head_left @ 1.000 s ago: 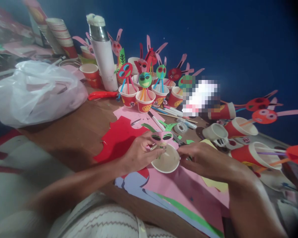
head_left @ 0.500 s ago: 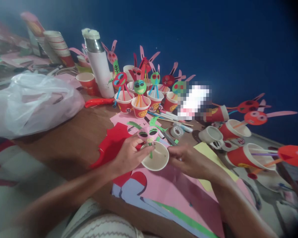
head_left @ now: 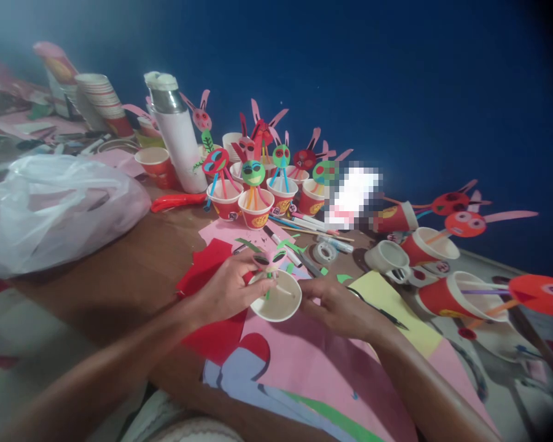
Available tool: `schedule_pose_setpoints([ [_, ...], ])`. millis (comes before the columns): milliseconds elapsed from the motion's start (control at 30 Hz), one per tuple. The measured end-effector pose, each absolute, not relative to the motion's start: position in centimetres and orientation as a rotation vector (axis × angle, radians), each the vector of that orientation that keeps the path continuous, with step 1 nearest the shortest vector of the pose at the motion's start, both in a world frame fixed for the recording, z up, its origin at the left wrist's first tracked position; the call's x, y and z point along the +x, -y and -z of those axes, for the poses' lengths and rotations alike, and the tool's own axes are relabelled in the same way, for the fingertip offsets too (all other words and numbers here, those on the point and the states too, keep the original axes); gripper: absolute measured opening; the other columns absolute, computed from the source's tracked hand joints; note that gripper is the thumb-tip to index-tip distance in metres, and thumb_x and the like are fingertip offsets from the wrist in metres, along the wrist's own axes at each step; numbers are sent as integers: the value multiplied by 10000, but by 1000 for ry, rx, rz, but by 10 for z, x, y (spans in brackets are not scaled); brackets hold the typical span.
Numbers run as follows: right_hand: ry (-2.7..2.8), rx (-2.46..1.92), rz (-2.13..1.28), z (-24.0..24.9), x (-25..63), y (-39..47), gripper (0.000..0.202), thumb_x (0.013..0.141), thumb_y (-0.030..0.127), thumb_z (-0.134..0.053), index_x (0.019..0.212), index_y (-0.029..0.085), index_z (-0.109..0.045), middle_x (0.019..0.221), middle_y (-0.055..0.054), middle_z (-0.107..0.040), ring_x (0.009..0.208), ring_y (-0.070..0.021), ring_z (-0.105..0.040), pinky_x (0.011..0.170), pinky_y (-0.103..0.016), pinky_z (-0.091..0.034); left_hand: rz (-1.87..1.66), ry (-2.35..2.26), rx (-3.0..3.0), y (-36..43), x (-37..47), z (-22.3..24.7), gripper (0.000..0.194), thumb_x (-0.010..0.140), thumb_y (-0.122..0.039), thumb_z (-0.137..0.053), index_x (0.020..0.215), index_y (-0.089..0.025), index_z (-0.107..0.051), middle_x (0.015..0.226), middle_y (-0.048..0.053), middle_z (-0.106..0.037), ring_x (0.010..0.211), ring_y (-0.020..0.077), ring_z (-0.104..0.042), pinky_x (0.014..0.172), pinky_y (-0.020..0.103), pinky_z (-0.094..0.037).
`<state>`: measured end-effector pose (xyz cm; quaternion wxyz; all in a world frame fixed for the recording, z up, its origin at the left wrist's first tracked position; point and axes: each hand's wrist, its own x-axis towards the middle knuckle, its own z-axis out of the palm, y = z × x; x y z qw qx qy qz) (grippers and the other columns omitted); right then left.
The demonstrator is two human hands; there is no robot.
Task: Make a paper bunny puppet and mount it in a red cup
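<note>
This looks like a paper-craft workspace, whether at home or in a classroom I cannot tell, given the bench (head_left: 96, 270) strewn with coloured paper (head_left: 304, 350), pens (head_left: 276, 240), tape (head_left: 325, 252) and paper cups (head_left: 256, 207) bearing paper-faced figures (head_left: 253, 174).

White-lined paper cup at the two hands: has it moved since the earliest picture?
Yes. Judged against the clear tape roll, the white-lined paper cup has shifted to the left.
</note>
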<state>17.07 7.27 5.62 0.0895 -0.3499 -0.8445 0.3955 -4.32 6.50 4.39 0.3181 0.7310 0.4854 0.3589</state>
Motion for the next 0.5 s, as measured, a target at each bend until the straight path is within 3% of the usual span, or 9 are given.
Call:
schedule_pose_setpoints([
  [500,2532,-1030,-1164,-47,177,-78,163,778,55,-433,703,168,-523,640,47,-515,585,-72,-457,564,-176,-342,-870,-1285,1917,-70,-42,-47,124,755,-227,-615,679,-160,-686,771,26,-666,752,146,-609,704,211,-476],
])
